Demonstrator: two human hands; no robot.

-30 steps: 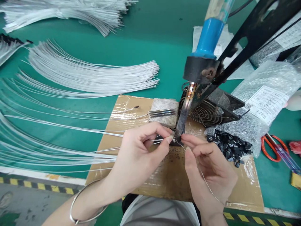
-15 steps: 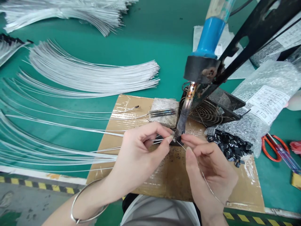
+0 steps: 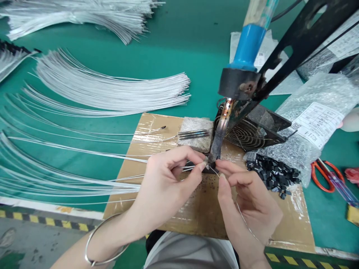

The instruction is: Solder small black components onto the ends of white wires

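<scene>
My left hand [image 3: 174, 183] is closed in a pinch right beside the tip of a clamped soldering iron [image 3: 220, 136]. A thin white wire [image 3: 187, 169] runs into its fingertips; the wire's end is hidden there. On the other side of the iron tip, my right hand [image 3: 251, 205] grips a strand of solder wire [image 3: 244, 220] between thumb and fingers. The strand's front end reaches toward the left fingertips, and its tail curves down across the palm. Just behind my left hand lies a pale pad [image 3: 196, 144] with several short metal-ended pieces on it.
A brown cardboard sheet [image 3: 196, 220] lies under the hands. White wire bundles [image 3: 112, 89] spread at left. A black fan [image 3: 249, 134], small black parts [image 3: 272, 173], a bubble-wrap bag [image 3: 331, 93] and red-handled scissors [image 3: 314, 179] sit at right. The iron's black arm [image 3: 297, 52] slants overhead.
My right thumb has moved slightly up and left, closer to the iron tip, and less solder wire shows ahead of it. My left hand has stayed in place.
</scene>
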